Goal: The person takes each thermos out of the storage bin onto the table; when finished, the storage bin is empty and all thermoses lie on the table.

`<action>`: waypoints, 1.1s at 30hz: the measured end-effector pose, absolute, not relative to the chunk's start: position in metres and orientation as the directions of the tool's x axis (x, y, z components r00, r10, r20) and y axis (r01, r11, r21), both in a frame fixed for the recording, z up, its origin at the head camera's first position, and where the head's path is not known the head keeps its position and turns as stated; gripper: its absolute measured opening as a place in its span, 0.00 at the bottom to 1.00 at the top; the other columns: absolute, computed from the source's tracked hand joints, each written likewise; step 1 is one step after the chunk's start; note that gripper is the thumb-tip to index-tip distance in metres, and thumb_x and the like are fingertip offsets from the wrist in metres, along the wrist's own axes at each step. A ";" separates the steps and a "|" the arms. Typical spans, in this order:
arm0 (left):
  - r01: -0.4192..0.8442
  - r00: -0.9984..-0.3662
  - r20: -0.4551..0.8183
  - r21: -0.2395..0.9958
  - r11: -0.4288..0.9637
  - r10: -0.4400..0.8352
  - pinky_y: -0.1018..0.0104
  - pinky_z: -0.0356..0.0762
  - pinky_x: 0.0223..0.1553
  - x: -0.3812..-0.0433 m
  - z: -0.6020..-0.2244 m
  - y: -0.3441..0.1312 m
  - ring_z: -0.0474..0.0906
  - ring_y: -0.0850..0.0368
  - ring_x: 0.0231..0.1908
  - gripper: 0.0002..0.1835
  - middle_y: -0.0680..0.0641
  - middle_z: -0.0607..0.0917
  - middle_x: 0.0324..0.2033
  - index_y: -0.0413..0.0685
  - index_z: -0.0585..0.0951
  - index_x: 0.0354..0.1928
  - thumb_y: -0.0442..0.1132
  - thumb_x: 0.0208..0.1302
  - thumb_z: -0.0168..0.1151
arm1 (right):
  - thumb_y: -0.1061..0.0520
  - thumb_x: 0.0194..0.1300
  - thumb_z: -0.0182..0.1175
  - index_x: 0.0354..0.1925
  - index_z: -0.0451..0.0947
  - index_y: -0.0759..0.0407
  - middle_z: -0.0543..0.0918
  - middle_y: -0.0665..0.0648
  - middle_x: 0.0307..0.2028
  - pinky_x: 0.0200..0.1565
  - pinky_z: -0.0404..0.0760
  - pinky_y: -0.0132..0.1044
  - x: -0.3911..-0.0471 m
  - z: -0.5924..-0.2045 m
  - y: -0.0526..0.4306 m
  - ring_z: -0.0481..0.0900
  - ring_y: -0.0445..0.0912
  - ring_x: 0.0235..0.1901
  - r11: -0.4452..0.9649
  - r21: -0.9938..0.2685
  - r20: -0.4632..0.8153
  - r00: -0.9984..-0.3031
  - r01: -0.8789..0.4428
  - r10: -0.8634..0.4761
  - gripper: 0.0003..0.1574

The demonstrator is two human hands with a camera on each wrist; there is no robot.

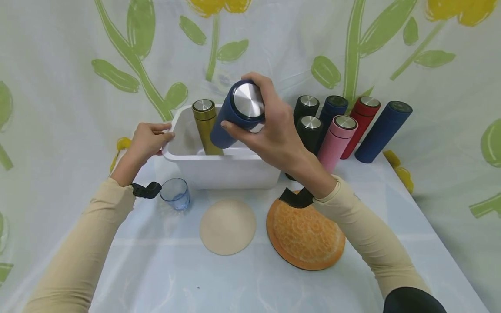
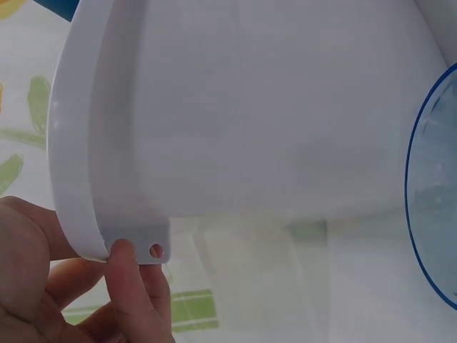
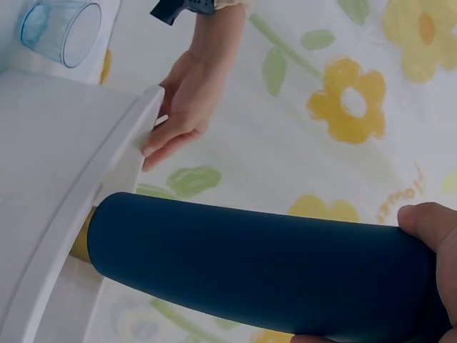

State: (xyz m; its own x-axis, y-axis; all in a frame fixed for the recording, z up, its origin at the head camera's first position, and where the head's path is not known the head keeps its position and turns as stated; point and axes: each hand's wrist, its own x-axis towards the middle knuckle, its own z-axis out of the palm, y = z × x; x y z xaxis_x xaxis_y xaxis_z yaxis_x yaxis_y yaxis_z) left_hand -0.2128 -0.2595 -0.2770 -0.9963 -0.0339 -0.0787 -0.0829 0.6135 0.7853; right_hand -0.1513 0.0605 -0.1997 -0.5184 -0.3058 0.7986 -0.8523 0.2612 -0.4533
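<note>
My right hand (image 1: 283, 132) grips a dark blue thermos bottle (image 1: 228, 124) around its steel-topped lid end. The bottle hangs tilted above the opening of a white plastic bin (image 1: 231, 174), its base pointing down and left. In the right wrist view the blue body (image 3: 250, 264) stretches from my fingers toward the bin's edge. A gold thermos (image 1: 205, 126) stands inside the bin, leaning slightly. At the bin's left end, my left hand (image 1: 146, 140) pinches the rim; the left wrist view shows thumb and fingers on a small holed tab (image 2: 143, 239) there.
Several thermos bottles stand to the bin's right, among them a pink one (image 1: 337, 143), a red one (image 1: 362, 126) and a leaning blue one (image 1: 383, 132). In front are a blue-tinted glass (image 1: 175, 194), a round beige mat (image 1: 228, 227) and a bread-like orange-brown round (image 1: 307, 234).
</note>
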 end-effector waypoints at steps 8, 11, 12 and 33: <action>-0.100 -0.995 -0.098 0.789 0.607 -0.037 0.70 0.84 0.31 -0.213 -0.276 -0.260 0.78 0.38 0.49 0.29 0.29 0.74 0.61 0.38 0.68 0.71 0.42 0.74 0.58 | 0.56 0.54 0.77 0.61 0.66 0.69 0.80 0.61 0.49 0.55 0.78 0.37 -0.140 -0.196 0.070 0.79 0.45 0.51 0.292 -0.403 0.828 -0.482 -0.867 -0.288 0.44; -0.097 -0.995 -0.091 0.789 0.606 -0.041 0.71 0.83 0.30 -0.214 -0.278 -0.260 0.79 0.39 0.48 0.29 0.29 0.75 0.61 0.39 0.68 0.71 0.42 0.73 0.58 | 0.56 0.54 0.77 0.62 0.65 0.70 0.80 0.63 0.50 0.54 0.79 0.38 -0.136 -0.197 0.078 0.79 0.46 0.50 0.316 -0.345 0.856 -0.434 -0.884 -0.282 0.45; -0.095 -0.995 -0.088 0.791 0.605 -0.041 0.71 0.83 0.30 -0.214 -0.278 -0.260 0.79 0.40 0.47 0.29 0.29 0.75 0.61 0.39 0.68 0.71 0.42 0.73 0.58 | 0.55 0.54 0.77 0.62 0.65 0.70 0.80 0.64 0.50 0.53 0.79 0.39 -0.135 -0.198 0.081 0.79 0.47 0.51 0.324 -0.330 0.863 -0.423 -0.887 -0.276 0.45; -0.096 -0.995 -0.087 0.788 0.608 -0.044 0.70 0.83 0.30 -0.213 -0.278 -0.259 0.78 0.39 0.48 0.29 0.28 0.74 0.61 0.40 0.68 0.72 0.43 0.73 0.58 | 0.44 0.58 0.72 0.56 0.67 0.79 0.83 0.66 0.50 0.56 0.78 0.48 -0.088 -0.206 0.112 0.80 0.56 0.53 0.297 -0.345 0.918 -0.386 -0.890 -0.092 0.46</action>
